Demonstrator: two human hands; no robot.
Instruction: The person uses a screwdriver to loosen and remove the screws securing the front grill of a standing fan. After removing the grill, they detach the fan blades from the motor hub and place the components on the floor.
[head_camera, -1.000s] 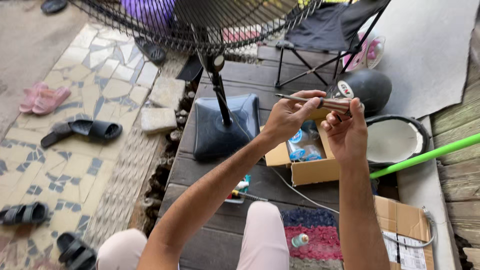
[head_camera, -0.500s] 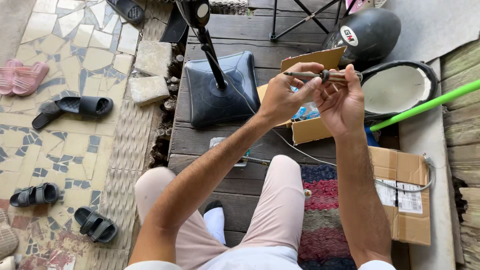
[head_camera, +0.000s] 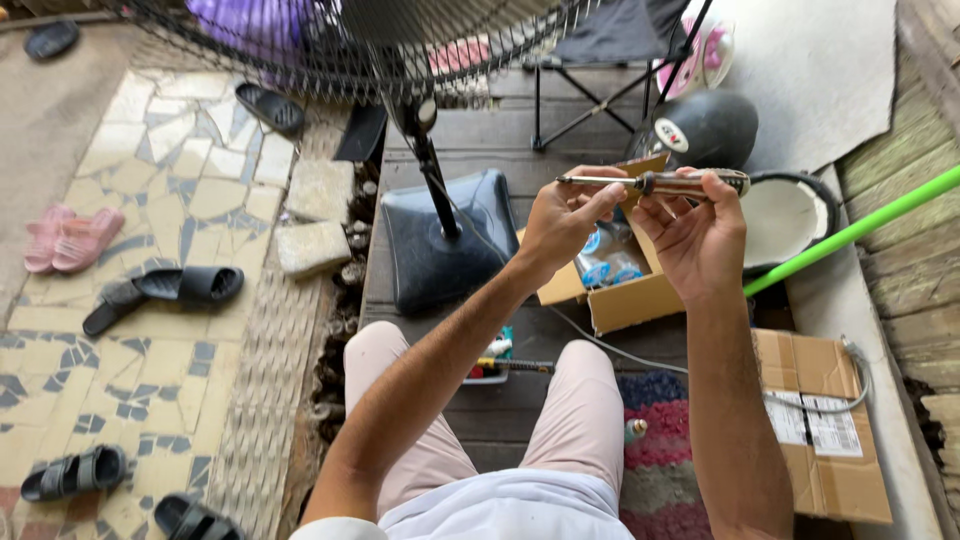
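Note:
I hold a screwdriver (head_camera: 660, 182) level in front of me with both hands. My right hand (head_camera: 695, 235) grips its clear handle near the right end. My left hand (head_camera: 562, 218) pinches the metal shaft, whose tip sticks out to the left. Below the hands an open cardboard box (head_camera: 630, 300) with blue and white packets inside sits on the dark wooden deck. The standing fan's grey base (head_camera: 440, 240) and pole are just left of my left hand.
The fan's wire guard (head_camera: 330, 40) spans the top. A black helmet (head_camera: 700, 125), a white bowl-like lid (head_camera: 790, 215) and a green pole (head_camera: 850, 232) lie to the right. A flat cardboard box (head_camera: 825, 430), a small tool case (head_camera: 492, 360) and several sandals (head_camera: 160, 290) are around.
The camera has tilted up, so the fan guard is back in view. Both hands stay on the screwdriver; my left hand has slid along the shaft.

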